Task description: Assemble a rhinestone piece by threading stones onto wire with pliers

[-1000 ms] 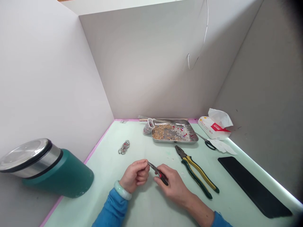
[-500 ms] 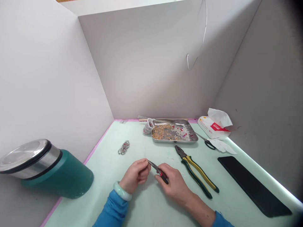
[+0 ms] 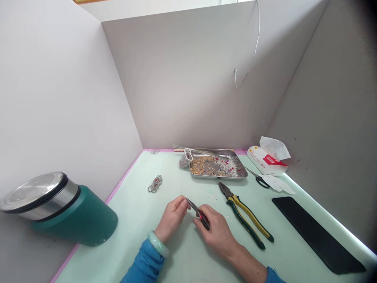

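Note:
My right hand (image 3: 216, 230) is wrapped round a small pair of pliers (image 3: 198, 212) with thin jaws and dark handles with red on them. The jaw tips point up and left and meet the fingertips of my left hand (image 3: 173, 216). Thumb and forefinger of that hand are pinched together; whatever lies between them is too small to make out. A pale green bangle (image 3: 158, 244) circles my left wrist. Up and left of my hands lies a little heap of beaded metal chain (image 3: 155, 184). Larger pliers (image 3: 246, 214) with green and yellow handles rest right of my right hand.
Behind my hands stands a metal tray (image 3: 219, 178) of gold, clear and red beads, with a small bag (image 3: 185, 160) at its left. Scissors (image 3: 262, 182), a tissue pack (image 3: 266, 161) and a black flat slab (image 3: 318, 236) lie right. A green tumbler (image 3: 79, 216) leans left.
My left hand has turned slightly, its wrist shifting right and its fingers closing up beside the jaw tips. My right hand keeps the small pliers nearly in place. The view has shifted a little.

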Demonstrator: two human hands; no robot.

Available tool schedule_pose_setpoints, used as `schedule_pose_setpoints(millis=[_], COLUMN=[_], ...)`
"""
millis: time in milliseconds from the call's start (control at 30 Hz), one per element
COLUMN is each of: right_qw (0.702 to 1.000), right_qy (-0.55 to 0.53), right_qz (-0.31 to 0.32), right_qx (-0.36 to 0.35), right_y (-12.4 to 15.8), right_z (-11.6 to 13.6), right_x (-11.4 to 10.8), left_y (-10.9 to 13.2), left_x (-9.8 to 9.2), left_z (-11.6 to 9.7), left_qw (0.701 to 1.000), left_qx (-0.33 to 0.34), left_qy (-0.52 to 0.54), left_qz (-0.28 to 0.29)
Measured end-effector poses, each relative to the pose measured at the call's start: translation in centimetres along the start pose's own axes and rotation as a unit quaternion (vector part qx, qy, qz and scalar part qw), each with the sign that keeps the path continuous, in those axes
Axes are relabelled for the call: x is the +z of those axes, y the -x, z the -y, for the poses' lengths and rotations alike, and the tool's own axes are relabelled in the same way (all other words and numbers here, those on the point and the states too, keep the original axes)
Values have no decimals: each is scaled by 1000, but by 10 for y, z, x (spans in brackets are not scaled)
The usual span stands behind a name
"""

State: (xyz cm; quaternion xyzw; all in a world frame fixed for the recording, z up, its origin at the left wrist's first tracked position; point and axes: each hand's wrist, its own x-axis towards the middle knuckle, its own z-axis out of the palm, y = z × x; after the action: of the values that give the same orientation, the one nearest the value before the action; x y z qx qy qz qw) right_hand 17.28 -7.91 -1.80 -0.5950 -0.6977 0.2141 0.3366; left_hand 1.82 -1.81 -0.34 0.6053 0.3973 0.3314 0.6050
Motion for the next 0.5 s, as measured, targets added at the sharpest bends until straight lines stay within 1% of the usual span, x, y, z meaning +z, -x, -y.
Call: schedule_pose_setpoints(millis=[167,267,367,500], right_qw=[1000,999,999,1000], right_qy=[-21,-36,-32,5], right_qz=[13,22,26,20], right_qx=[-9,-5,-2,-8], right_y=[-1,-1,-2,-3], right_z=[0,0,1,2], right_x=[-1,-2,-4,-6], left_y=[2,2,1,-1], left_x=[-2,-2,-2,-3], left_z=[-5,-5,-3,-1], left_qw=[994,989,994,1000], left_qx=[-38,-46,-35,2], left_qy=[96,125,89,-10], left_qz=[45,62,51,24])
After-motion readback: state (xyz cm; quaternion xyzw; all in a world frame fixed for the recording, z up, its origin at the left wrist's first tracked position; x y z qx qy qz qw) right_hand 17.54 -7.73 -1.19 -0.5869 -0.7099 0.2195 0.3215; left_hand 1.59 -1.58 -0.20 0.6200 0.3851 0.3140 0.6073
